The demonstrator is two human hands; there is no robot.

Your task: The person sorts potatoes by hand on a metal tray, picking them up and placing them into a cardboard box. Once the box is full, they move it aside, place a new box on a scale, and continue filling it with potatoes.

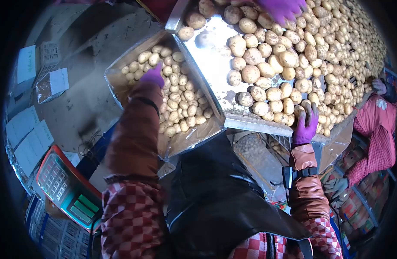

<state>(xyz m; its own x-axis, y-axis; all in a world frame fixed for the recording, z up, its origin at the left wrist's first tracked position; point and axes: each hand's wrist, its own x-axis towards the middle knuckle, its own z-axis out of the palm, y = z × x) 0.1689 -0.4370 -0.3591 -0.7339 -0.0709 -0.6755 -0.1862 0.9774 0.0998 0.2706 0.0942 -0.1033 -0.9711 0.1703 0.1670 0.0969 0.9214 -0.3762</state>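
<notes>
My left hand (153,76), in a purple glove, is over a lined cardboard box (114,88) of potatoes (174,79). One finger sticks out, and the others are mostly hidden behind the hand. No potato shows in its grasp. At the near edge of the metal sorting table (254,122), my right hand (307,123) rests against potatoes (288,106). Its purple-gloved fingers are spread and touch the nearest ones. A watch-like device (288,177) is strapped over my right sleeve.
Another person's purple-gloved hand (284,9) reaches over the table's far side. A person in a pink checked sleeve (373,151) stands at the right. A digital scale (69,190) is at lower left, near cartons (30,134) and crates (62,239). Potatoes cover much of the table.
</notes>
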